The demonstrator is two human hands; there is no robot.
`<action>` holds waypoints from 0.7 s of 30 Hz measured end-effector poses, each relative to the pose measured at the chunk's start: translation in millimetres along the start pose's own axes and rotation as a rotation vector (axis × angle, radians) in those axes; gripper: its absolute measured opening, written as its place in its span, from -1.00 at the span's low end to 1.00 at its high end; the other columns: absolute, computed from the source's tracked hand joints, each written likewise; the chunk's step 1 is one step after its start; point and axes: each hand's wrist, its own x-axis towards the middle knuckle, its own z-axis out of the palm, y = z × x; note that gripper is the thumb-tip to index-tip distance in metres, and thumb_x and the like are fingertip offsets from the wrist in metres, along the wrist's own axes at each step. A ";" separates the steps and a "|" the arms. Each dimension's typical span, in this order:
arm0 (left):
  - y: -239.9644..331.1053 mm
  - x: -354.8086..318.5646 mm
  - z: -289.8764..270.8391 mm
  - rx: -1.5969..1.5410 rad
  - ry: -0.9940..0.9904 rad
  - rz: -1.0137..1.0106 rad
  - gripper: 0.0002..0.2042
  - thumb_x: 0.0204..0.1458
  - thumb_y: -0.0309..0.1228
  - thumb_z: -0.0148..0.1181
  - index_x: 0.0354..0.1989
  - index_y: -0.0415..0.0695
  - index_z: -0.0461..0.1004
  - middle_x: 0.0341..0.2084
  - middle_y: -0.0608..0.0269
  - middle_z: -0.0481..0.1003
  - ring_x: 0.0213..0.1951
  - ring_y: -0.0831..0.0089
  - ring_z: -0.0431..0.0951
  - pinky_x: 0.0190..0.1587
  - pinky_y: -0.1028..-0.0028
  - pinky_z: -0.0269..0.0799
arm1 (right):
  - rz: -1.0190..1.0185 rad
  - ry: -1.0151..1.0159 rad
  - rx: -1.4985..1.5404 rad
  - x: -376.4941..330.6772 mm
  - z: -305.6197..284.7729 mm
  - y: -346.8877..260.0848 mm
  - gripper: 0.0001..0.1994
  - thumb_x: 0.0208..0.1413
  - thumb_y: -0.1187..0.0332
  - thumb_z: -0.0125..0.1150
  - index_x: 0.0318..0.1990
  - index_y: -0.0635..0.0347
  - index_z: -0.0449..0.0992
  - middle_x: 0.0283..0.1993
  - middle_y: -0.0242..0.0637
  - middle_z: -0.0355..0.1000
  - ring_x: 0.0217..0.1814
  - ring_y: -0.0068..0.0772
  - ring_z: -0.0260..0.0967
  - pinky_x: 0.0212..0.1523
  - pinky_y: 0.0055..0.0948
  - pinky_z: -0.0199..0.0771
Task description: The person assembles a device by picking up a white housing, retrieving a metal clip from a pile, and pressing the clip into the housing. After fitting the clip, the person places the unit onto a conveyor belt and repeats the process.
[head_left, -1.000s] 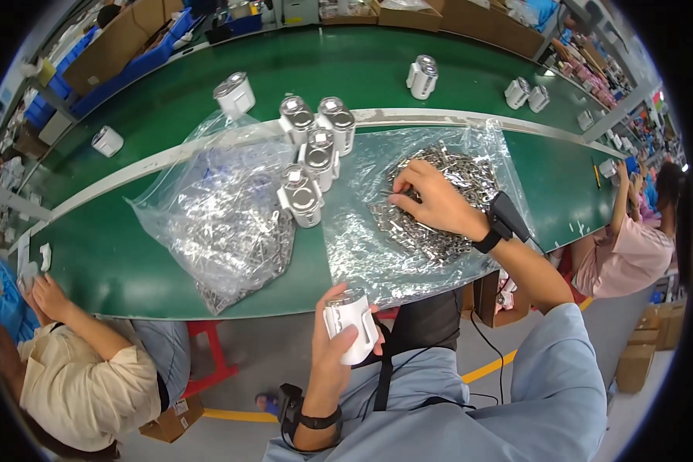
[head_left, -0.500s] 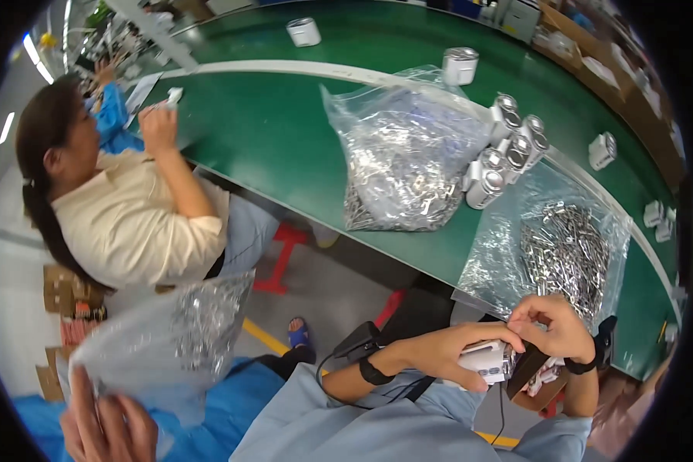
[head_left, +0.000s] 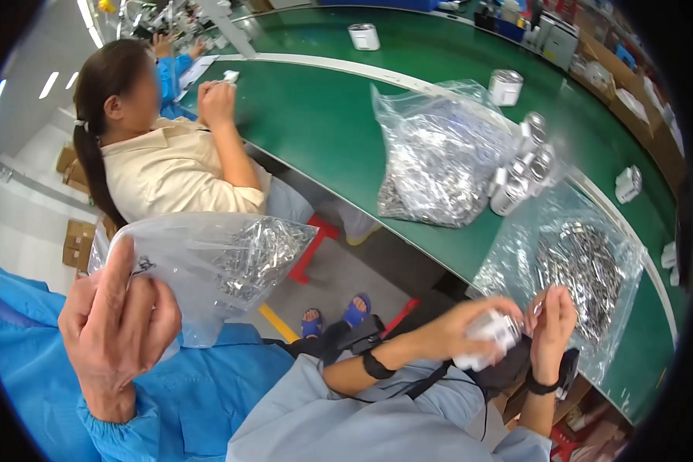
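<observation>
My left hand (head_left: 470, 323) grips a white unit with silver round ends (head_left: 493, 337), blurred by motion, just off the table's near edge. Close beside it is my right hand (head_left: 553, 327), with thumb and fingertips pinched together; anything between them is too small to make out. Beyond that hand, a heap of small shiny metal parts (head_left: 585, 281) lies on an opened clear plastic bag (head_left: 508, 250). Several similar white-and-silver units (head_left: 543, 165) stand clustered behind it. To their left sits a large clear bag full of metal parts (head_left: 439, 169).
A co-worker's hand (head_left: 119, 316) in a blue sleeve holds a clear bag of metal parts (head_left: 258, 258) at the left. Another person (head_left: 177, 169) in a cream shirt sits at the green table (head_left: 308, 115). More white units (head_left: 363, 37) stand along the pale curved strip (head_left: 346, 71).
My view has shifted left. My right hand has moved slightly off the unit, toward the heap's side, fingers now raised. The co-worker's hand and bag have risen.
</observation>
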 end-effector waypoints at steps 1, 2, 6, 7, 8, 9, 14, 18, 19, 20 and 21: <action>6.1 -0.3 -1.4 -0.155 0.130 -0.097 -0.57 0.15 -0.31 0.16 0.17 -0.16 0.31 -0.07 0.23 0.44 -0.03 0.51 0.48 0.02 0.47 0.42 | -0.024 -0.033 0.060 4.3 2.5 -10.3 -0.75 0.36 0.21 0.03 -0.32 0.16 0.31 -0.51 -0.43 0.32 -0.61 -0.70 0.17 -0.63 -0.67 0.14; 7.3 0.4 -2.4 -0.103 0.300 -0.021 -0.61 0.21 -0.28 0.07 0.16 -0.15 0.32 -0.09 0.23 0.44 -0.06 0.52 0.50 -0.01 0.49 0.44 | 0.008 -0.072 0.014 -0.8 13.7 -15.9 -0.76 0.36 0.22 0.02 -0.31 0.17 0.32 -0.51 -0.44 0.32 -0.62 -0.71 0.18 -0.64 -0.65 0.16; 29.9 4.8 18.9 0.184 0.637 0.140 -0.68 0.32 -0.27 -0.09 0.17 -0.12 0.30 -0.20 0.29 0.43 -0.25 0.64 0.45 -0.20 0.62 0.38 | -0.130 -0.388 -0.131 -1.8 51.9 -24.5 -0.85 0.33 0.35 0.07 -0.26 0.23 0.37 -0.53 -0.48 0.33 -0.57 -0.77 0.24 -0.61 -0.66 0.22; 31.9 7.4 20.8 0.200 0.639 0.156 -0.67 0.32 -0.27 -0.08 0.17 -0.13 0.30 -0.18 0.27 0.42 -0.21 0.62 0.43 -0.16 0.61 0.36 | -0.143 -0.359 -0.138 1.4 52.1 -25.9 -0.85 0.33 0.35 0.07 -0.26 0.23 0.37 -0.53 -0.48 0.33 -0.57 -0.77 0.24 -0.61 -0.66 0.22; 28.5 8.5 24.7 0.197 0.616 0.142 -0.67 0.32 -0.27 -0.08 0.17 -0.13 0.30 -0.18 0.27 0.42 -0.21 0.62 0.43 -0.16 0.61 0.36 | -0.170 -0.338 -0.144 -2.5 50.1 -25.6 -0.86 0.32 0.36 0.08 -0.27 0.23 0.36 -0.53 -0.48 0.33 -0.58 -0.78 0.24 -0.61 -0.67 0.22; 24.8 9.7 28.5 0.252 0.607 0.123 -0.67 0.32 -0.27 -0.09 0.17 -0.13 0.30 -0.18 0.26 0.41 -0.19 0.62 0.42 -0.13 0.60 0.34 | -0.197 -0.321 -0.148 -6.0 45.0 -24.7 -0.86 0.32 0.38 0.08 -0.27 0.23 0.36 -0.53 -0.48 0.33 -0.58 -0.78 0.23 -0.61 -0.68 0.21; 24.6 10.5 56.7 0.367 0.587 0.049 -0.65 0.28 -0.30 -0.07 0.17 -0.16 0.29 -0.11 0.20 0.37 -0.09 0.53 0.37 -0.01 0.54 0.27 | -0.159 -0.280 -0.096 -19.4 24.8 -27.6 -0.84 0.33 0.38 0.07 -0.29 0.24 0.34 -0.54 -0.46 0.34 -0.60 -0.79 0.23 -0.62 -0.68 0.20; 10.2 11.2 64.3 0.485 0.529 0.052 -0.59 0.17 -0.33 -0.01 0.18 -0.19 0.28 -0.04 0.12 0.32 -0.01 0.43 0.33 0.07 0.48 0.23 | -0.348 -0.165 -0.279 -25.2 9.9 -22.9 -0.84 0.32 0.39 0.08 -0.30 0.26 0.32 -0.56 -0.44 0.34 -0.62 -0.77 0.24 -0.63 -0.66 0.19; 7.4 12.0 65.7 0.545 0.506 0.064 -0.56 0.12 -0.33 0.01 0.19 -0.20 0.28 -0.02 0.09 0.31 0.01 0.39 0.32 0.09 0.46 0.22 | -0.312 -0.171 -0.257 -26.7 5.6 -23.6 -0.84 0.32 0.39 0.08 -0.30 0.26 0.32 -0.57 -0.42 0.34 -0.61 -0.76 0.25 -0.62 -0.64 0.20; 5.6 13.9 67.9 0.545 0.494 0.059 -0.56 0.12 -0.33 0.01 0.19 -0.20 0.28 -0.02 0.09 0.31 0.01 0.39 0.32 0.09 0.46 0.22 | -0.274 -0.175 -0.234 -28.5 1.7 -23.6 -0.84 0.31 0.40 0.08 -0.30 0.27 0.31 -0.58 -0.41 0.34 -0.61 -0.75 0.27 -0.62 -0.62 0.20; 3.8 16.0 70.0 0.520 0.487 0.050 -0.53 0.08 -0.33 0.02 0.19 -0.21 0.28 0.00 0.07 0.29 0.03 0.36 0.31 0.11 0.44 0.21 | -0.237 -0.180 -0.210 -30.1 -2.2 -23.3 -0.84 0.31 0.41 0.09 -0.29 0.28 0.31 -0.59 -0.40 0.33 -0.61 -0.73 0.28 -0.62 -0.60 0.21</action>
